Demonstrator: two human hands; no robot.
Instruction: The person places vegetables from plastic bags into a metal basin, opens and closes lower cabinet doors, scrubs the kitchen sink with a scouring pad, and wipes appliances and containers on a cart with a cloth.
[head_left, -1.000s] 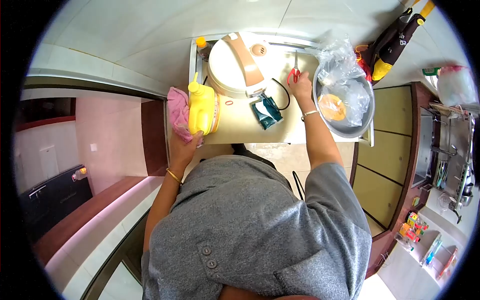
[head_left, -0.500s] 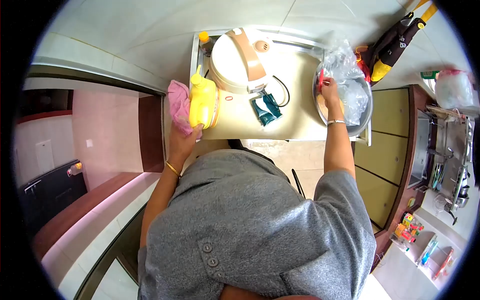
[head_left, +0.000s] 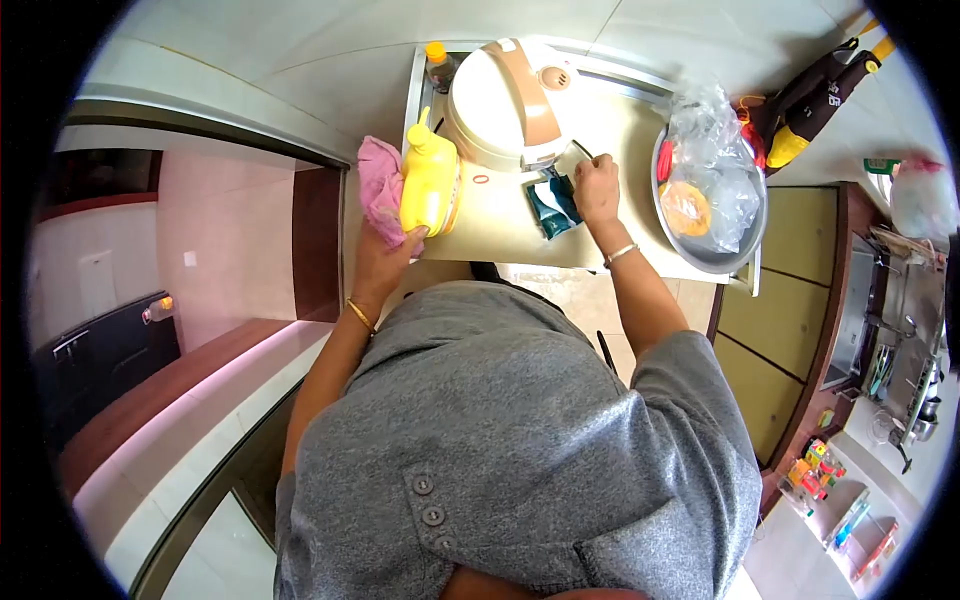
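My left hand [head_left: 392, 258] holds a pink cloth [head_left: 381, 190] at the table's left edge, its fingers closed on it beside the base of a yellow bottle [head_left: 430, 180]. My right hand [head_left: 597, 190] is over the table, fingers pressed together at the right side of a dark green packet [head_left: 553, 208] and near a black cord; what it grips, if anything, is hidden. Behind the packet stands a white and tan cooker [head_left: 487, 105]. On the right, a grey basin [head_left: 712, 262] holds clear plastic bags [head_left: 728, 190], a round orange-yellow item [head_left: 685, 208] and something red [head_left: 665, 160].
A small orange-capped bottle [head_left: 439, 68] stands at the table's back left corner. A red rubber band [head_left: 481, 179] lies on the cream tabletop [head_left: 500, 235]. Black and yellow umbrellas [head_left: 815, 105] hang by the wall at the right.
My right hand has left the basin and moved left to the green packet. The red item now lies in the basin. The view has shifted slightly; my left hand stays at the cloth.
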